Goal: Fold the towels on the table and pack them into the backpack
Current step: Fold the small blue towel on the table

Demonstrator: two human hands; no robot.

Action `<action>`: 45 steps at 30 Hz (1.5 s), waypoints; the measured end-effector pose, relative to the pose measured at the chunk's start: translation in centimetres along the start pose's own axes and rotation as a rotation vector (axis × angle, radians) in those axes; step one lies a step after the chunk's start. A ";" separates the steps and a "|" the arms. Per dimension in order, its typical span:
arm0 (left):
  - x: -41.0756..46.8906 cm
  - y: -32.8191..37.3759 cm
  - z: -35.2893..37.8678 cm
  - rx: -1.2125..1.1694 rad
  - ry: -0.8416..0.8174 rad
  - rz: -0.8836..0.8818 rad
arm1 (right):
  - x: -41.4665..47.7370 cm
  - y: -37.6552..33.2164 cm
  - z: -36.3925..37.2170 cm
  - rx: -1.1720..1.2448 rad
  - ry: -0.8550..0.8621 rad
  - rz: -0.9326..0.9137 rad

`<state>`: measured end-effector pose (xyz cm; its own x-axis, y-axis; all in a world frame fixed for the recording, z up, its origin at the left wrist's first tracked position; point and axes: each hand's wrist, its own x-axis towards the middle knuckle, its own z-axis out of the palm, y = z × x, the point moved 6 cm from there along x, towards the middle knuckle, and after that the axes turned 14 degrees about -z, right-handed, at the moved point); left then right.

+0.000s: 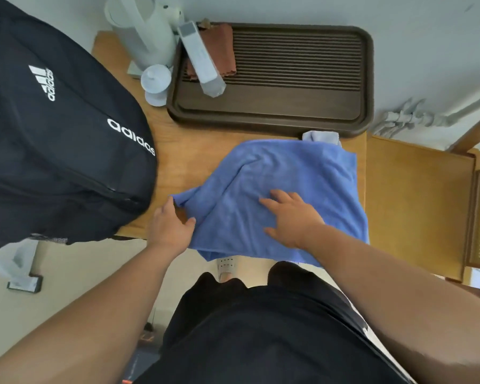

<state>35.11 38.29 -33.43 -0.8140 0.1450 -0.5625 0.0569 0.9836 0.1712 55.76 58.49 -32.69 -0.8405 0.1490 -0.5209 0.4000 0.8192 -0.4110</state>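
Observation:
A blue towel (297,173) lies loosely spread on the wooden table (178,145), its near edge hanging over the front. My right hand (291,217) rests flat on it with fingers spread. My left hand (172,225) is at the towel's left corner, thumb and fingers on either side of the cloth edge. A black backpack (53,134) stands on the table's left side, its zipper shut as far as I can see. A pale grey cloth (320,137) peeks out behind the blue towel.
A dark wooden tea tray (275,106) sits at the back with a folded brown cloth (219,51) and a white remote (200,59) on it. A white kettle (142,31) and small lidded cup (155,81) stand back left. A wooden chair (416,200) is right.

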 end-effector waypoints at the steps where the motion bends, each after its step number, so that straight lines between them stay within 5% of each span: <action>1: 0.5 0.3 -0.1 -0.014 -0.001 0.017 | -0.1 -0.2 0.0 0.009 -0.019 0.024; 9: 2.2 3.2 -1.9 0.081 -0.049 0.284 | 0.7 -2.2 -0.3 0.076 -0.118 0.178; 16: -1.0 6.6 -4.2 -0.331 -0.389 0.494 | 3.5 -10.2 -6.9 0.285 0.342 -0.061; 22: -1.5 7.7 -7.0 -0.549 -0.486 0.564 | 3.9 -12.6 -9.9 0.408 0.470 -0.045; 30: -1.7 6.8 -4.4 -0.545 -0.664 0.487 | 1.8 -10.0 -10.8 0.546 0.513 0.070; 38: -3.1 9.4 -5.2 -0.420 -0.612 0.690 | 0.8 -9.4 -10.7 0.619 0.442 0.171; 41: -3.3 9.9 -5.6 -0.370 -0.554 0.638 | 0.3 -9.4 -10.8 0.554 0.427 0.217; 45: -4.5 10.5 -6.9 -0.397 -0.467 0.696 | 0.1 -11.6 -11.9 0.518 0.454 0.100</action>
<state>35.41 47.18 -23.51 -0.3501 0.8023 -0.4834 0.1732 0.5627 0.8083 46.70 55.64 -19.03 -0.8152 0.5190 -0.2571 0.5113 0.4362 -0.7405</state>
